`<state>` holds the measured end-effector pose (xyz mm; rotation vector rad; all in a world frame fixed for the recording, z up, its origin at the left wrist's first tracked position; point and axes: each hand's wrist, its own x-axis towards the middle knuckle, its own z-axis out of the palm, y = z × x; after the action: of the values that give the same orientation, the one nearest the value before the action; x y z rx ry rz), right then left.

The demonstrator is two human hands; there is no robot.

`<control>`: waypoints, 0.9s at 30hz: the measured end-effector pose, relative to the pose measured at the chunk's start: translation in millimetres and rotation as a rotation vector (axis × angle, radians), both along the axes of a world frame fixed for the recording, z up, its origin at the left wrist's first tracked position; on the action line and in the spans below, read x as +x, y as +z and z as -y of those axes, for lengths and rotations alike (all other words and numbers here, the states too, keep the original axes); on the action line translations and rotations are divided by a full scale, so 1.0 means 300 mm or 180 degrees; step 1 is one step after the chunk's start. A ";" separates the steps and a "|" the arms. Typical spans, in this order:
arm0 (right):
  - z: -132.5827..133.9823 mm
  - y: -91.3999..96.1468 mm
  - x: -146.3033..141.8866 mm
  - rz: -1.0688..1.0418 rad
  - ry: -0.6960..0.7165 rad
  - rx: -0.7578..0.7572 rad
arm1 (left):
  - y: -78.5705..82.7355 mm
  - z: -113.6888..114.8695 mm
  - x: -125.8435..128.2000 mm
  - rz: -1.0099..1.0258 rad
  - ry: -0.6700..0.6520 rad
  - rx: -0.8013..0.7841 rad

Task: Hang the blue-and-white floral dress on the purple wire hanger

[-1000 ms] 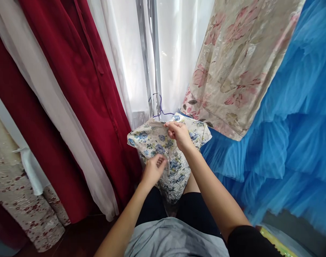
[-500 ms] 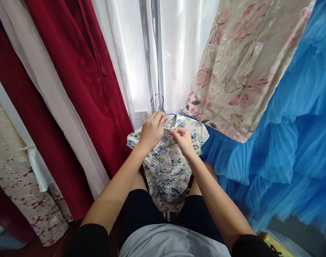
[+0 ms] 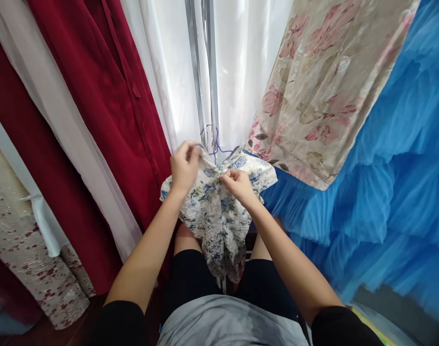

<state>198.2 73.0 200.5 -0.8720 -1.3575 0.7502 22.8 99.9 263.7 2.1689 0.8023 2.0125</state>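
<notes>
A small cream garment with blue flowers (image 3: 215,216) hangs on a purple wire hanger (image 3: 216,144) in front of me, low on a metal rail post (image 3: 205,77). My left hand (image 3: 184,166) grips the garment's collar on the left side. My right hand (image 3: 237,185) pinches the fabric at the front opening, just below the hanger hook. The two hands are a little apart, with the cloth bunched between them.
Dark red dresses (image 3: 97,105) and white sheer fabric (image 3: 61,139) hang at the left. A beige dress with pink flowers (image 3: 320,91) and a blue tulle skirt (image 3: 396,182) hang at the right. White curtains (image 3: 241,62) cover the window behind.
My left hand rose from the garment's middle to its collar, then shifted left with it. My right hand stayed at the front opening. The cloth is now more bunched.
</notes>
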 end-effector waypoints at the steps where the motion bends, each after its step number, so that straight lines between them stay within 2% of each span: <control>1: 0.013 -0.003 -0.003 0.0004 0.0082 -0.0058 | -0.001 -0.032 -0.047 0.0233 0.0103 -0.0026; 3: 0.040 -0.013 -0.017 -0.0016 0.0239 -0.0148 | -0.036 -0.105 -0.156 0.0723 0.0383 -0.0116; 4: 0.054 -0.022 -0.031 -0.0033 0.0320 -0.0179 | -0.072 -0.141 -0.210 0.1036 0.0570 -0.0177; 6: 0.075 -0.051 -0.069 -0.0063 0.0494 -0.0230 | -0.177 -0.196 -0.294 0.1871 0.0785 -0.0578; 8: 0.088 -0.095 -0.114 -0.0069 0.0628 -0.0311 | -0.312 -0.218 -0.327 0.2867 0.0702 -0.1328; 10: 0.095 -0.145 -0.147 -0.0172 0.0687 -0.0426 | -0.461 -0.200 -0.307 0.3054 0.0578 -0.1704; 13: 0.102 -0.223 -0.129 -0.0782 0.0689 -0.0653 | -0.674 -0.112 -0.208 0.3063 0.0316 -0.2043; 15: 0.114 -0.278 -0.061 -0.1390 0.0554 -0.0763 | -0.781 -0.034 -0.126 0.2949 0.0029 -0.2249; 16: 0.125 -0.306 -0.015 -0.1725 0.0345 -0.0757 | -0.817 0.004 -0.087 0.2839 -0.0183 -0.2363; 18: 0.157 -0.363 0.092 -0.2369 -0.0417 -0.0602 | -0.853 0.066 -0.019 0.2542 -0.0683 -0.2586; 21: 0.218 -0.430 0.243 -0.2800 -0.1433 -0.0301 | -0.827 0.116 0.043 0.2151 -0.1314 -0.2747; 23: 0.248 -0.449 0.313 -0.2813 -0.1710 -0.0160 | -0.776 0.136 0.061 0.1944 -0.1497 -0.2650; 25: 0.263 -0.446 0.343 -0.2857 -0.1865 -0.0016 | -0.710 0.171 0.073 0.1569 -0.1506 -0.2486; 27: 0.273 -0.430 0.325 -0.2590 -0.1512 -0.0049 | -0.638 0.228 0.094 0.0866 -0.1470 -0.2341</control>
<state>295.6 -8.9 71.6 -0.7355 -0.4019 0.6314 50.9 31.4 72.3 1.4575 0.7494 1.4258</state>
